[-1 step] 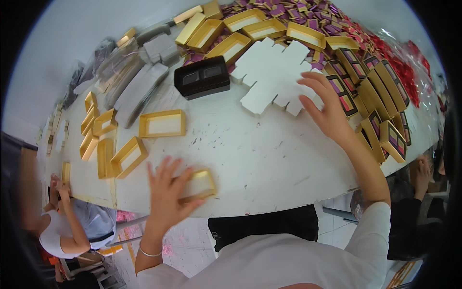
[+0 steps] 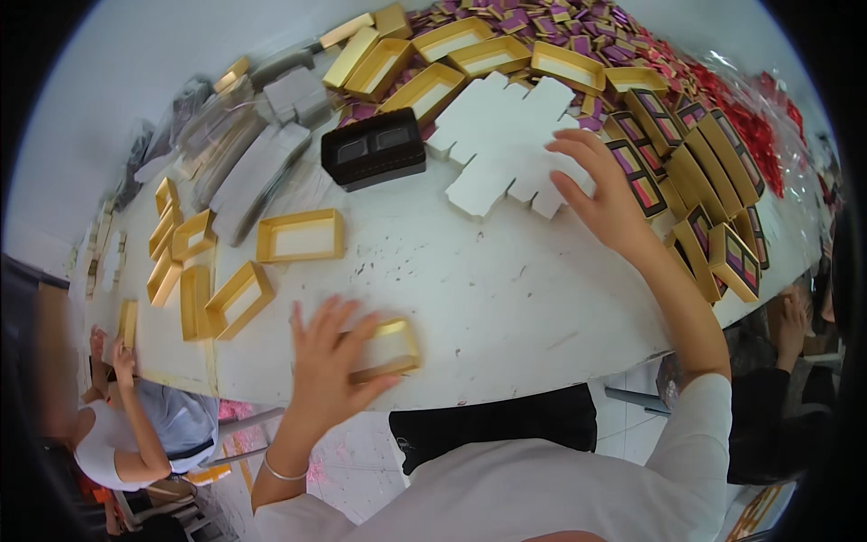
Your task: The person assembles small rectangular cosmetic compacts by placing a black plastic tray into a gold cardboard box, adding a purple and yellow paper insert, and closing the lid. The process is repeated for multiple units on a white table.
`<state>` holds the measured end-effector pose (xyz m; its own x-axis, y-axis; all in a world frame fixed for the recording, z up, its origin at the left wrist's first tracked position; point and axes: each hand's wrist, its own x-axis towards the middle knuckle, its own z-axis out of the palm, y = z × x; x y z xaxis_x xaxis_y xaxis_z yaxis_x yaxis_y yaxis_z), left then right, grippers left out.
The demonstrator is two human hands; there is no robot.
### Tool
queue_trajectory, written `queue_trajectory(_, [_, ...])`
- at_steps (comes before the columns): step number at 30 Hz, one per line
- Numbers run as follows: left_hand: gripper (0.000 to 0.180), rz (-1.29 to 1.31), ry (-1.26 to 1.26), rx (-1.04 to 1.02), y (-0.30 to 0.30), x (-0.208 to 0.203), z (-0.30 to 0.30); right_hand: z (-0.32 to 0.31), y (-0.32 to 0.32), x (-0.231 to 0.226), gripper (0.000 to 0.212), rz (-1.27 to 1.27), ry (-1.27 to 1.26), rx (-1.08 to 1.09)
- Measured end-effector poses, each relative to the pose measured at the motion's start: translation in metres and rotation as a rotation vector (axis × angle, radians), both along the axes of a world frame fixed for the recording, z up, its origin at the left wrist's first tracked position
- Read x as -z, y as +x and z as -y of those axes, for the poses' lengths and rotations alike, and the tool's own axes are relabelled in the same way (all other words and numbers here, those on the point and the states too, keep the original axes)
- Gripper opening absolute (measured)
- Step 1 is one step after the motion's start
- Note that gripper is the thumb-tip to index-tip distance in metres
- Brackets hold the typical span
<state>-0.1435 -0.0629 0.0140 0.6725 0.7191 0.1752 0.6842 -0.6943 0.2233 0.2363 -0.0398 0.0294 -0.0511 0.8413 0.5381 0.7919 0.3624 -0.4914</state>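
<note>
My left hand (image 2: 332, 366) is on the left end of a shallow gold open-topped box (image 2: 395, 352) near the table's front edge. Its thumb lies along the near side and the fingers along the far side, slightly blurred. Over the right part of a stack of white die-cut card blanks (image 2: 497, 135) is my right hand (image 2: 601, 194), thumb and fingers apart, nothing between them. I cannot tell whether its fingertips touch the card. Left of the blanks sits a stack of black plastic trays (image 2: 375, 154) with two recesses on top.
Several gold boxes lie at left, one gold box (image 2: 301, 237) nearer the middle, others at the back before a purple-and-gold pile (image 2: 578, 27). Boxed palettes (image 2: 736, 262) lean together at right. Clear plastic trays (image 2: 271, 172) lie back left. Other people sit at both sides.
My left hand and the gold box have shifted slightly to the right together. The right hand has barely moved over the white blanks.
</note>
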Motion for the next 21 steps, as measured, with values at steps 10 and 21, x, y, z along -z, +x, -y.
queue_trajectory(10, [0.089,0.004,-0.159,0.27,0.088,-0.045,-0.032,-0.07,-0.045,-0.001,0.027,0.179,0.135,-0.229])
queue_trajectory(21, [0.074,0.234,-0.403,0.263,0.092,-0.001,-0.05,-0.135,-0.105,0.006,0.01,0.35,0.101,-0.217])
